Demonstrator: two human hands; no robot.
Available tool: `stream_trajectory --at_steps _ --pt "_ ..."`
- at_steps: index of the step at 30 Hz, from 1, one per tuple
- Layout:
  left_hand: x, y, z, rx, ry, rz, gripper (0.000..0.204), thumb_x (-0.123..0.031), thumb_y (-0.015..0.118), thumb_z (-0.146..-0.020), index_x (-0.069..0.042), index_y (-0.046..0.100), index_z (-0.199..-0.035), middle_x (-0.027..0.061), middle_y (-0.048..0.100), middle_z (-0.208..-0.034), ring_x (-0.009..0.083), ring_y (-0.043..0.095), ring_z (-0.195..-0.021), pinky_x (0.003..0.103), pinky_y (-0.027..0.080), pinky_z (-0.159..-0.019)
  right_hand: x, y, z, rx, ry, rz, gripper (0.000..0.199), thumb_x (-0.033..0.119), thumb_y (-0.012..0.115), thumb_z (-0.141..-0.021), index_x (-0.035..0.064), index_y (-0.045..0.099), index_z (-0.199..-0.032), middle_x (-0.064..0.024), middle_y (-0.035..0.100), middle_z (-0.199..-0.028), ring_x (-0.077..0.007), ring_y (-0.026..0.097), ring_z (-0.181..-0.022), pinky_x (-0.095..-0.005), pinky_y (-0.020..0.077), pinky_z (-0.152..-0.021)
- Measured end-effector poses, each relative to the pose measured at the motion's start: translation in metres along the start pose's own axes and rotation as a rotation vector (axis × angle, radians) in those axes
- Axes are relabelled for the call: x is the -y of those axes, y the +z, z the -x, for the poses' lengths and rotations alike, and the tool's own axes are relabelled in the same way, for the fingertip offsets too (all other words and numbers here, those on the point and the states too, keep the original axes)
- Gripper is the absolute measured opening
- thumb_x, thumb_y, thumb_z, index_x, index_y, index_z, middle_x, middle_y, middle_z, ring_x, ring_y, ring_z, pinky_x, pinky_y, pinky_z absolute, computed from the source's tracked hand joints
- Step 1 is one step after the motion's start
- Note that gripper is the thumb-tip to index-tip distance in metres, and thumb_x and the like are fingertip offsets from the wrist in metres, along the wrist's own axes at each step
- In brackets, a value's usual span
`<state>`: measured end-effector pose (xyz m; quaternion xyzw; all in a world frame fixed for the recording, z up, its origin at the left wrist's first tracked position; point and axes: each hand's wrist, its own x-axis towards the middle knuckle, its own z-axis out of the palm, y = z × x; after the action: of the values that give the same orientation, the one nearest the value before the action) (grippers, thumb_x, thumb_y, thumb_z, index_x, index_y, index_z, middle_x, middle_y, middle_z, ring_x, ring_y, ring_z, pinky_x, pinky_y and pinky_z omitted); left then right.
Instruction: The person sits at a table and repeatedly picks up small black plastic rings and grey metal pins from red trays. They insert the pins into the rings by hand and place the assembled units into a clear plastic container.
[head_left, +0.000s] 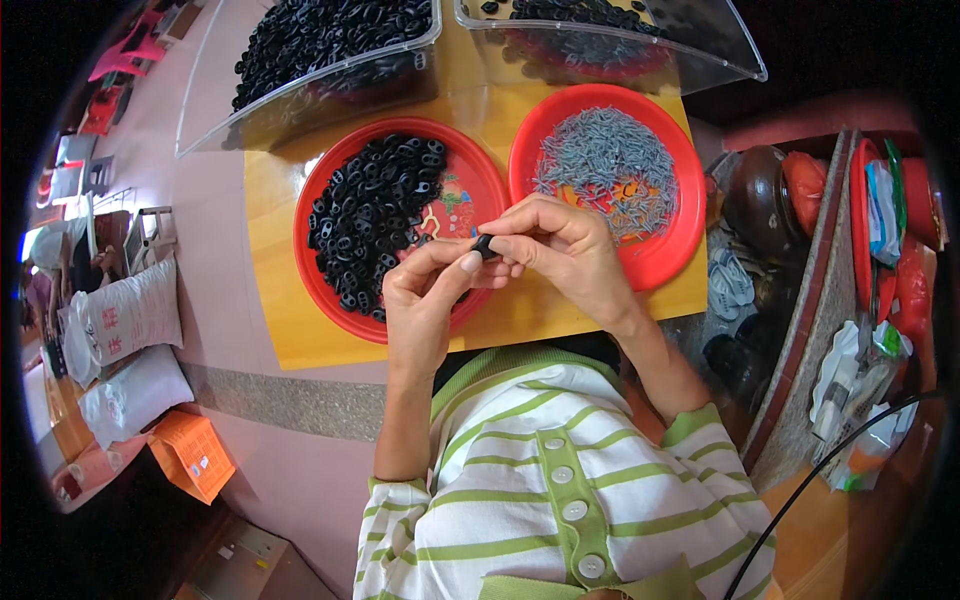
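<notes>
Between my two hands, over the near edge of the left red tray [478, 165], is a small black plastic piece [485, 247]. My left hand [428, 290] pinches it with thumb and forefinger. From the other side, my right hand [568, 250] is closed in a pinch, its thumb tip against the piece; whatever else those fingers hold is hidden. Many black oval plastic pieces with two holes [372, 215] are heaped in the left tray. In the right red tray [688, 190] lies a pile of small silver-grey screws [608, 160].
Both trays rest on a yellow tabletop [275, 300]. Behind them stand two clear plastic bins [330, 85] [620, 45] with more black pieces. White sacks [125, 315] and an orange box [193, 455] are at left. A ledge [800, 330], brown jar [757, 190] and black cable [800, 490] are at right.
</notes>
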<state>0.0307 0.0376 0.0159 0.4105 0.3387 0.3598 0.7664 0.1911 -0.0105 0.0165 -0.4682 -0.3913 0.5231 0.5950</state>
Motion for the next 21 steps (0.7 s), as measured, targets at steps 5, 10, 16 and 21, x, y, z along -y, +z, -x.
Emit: stream_trajectory --at_steps 5,10,16,21 --pt "0.001 0.005 0.002 -0.044 0.038 0.060 0.010 -0.003 0.057 -0.089 0.005 0.062 -0.092 0.0133 0.067 -0.087 0.0192 0.067 -0.075 0.029 0.056 -0.071 0.016 0.002 0.001 -0.002 -0.201 0.418 0.024 0.000 0.065 -0.082 0.0003 0.063 -0.105 -0.0049 0.061 -0.085 -0.0097 0.062 -0.071 -0.0223 0.0518 -0.063" --pt "0.015 0.013 0.002 -0.185 -0.004 0.309 0.010 -0.008 0.060 -0.089 0.001 0.061 -0.093 0.0126 0.066 -0.089 0.0178 0.066 -0.079 0.027 0.052 -0.073 0.019 0.017 0.007 -0.135 -0.276 0.550 0.030 0.002 0.070 -0.076 0.0020 0.062 -0.104 -0.0063 0.058 -0.089 -0.0133 0.061 -0.078 -0.0258 0.0518 -0.063" --pt "0.022 0.029 0.007 -0.167 -0.029 0.430 0.010 -0.009 0.061 -0.088 -0.001 0.061 -0.095 0.0073 0.063 -0.085 0.0150 0.062 -0.084 0.028 0.049 -0.078 0.004 0.009 0.008 -0.167 -0.422 0.731 0.028 0.002 0.071 -0.073 0.0024 0.062 -0.100 -0.0078 0.057 -0.089 -0.0163 0.060 -0.075 -0.0285 0.0509 -0.061" --pt "0.017 0.033 0.004 -0.156 0.274 0.093 0.017 -0.002 0.059 -0.089 0.003 0.059 -0.105 0.0062 0.060 -0.098 0.0114 0.060 -0.085 0.025 0.049 -0.076 0.018 -0.001 0.014 -0.091 -0.291 0.660 0.025 0.002 0.071 -0.075 0.0003 0.062 -0.098 -0.0082 0.057 -0.084 -0.0160 0.059 -0.069 -0.0285 0.0492 -0.059"
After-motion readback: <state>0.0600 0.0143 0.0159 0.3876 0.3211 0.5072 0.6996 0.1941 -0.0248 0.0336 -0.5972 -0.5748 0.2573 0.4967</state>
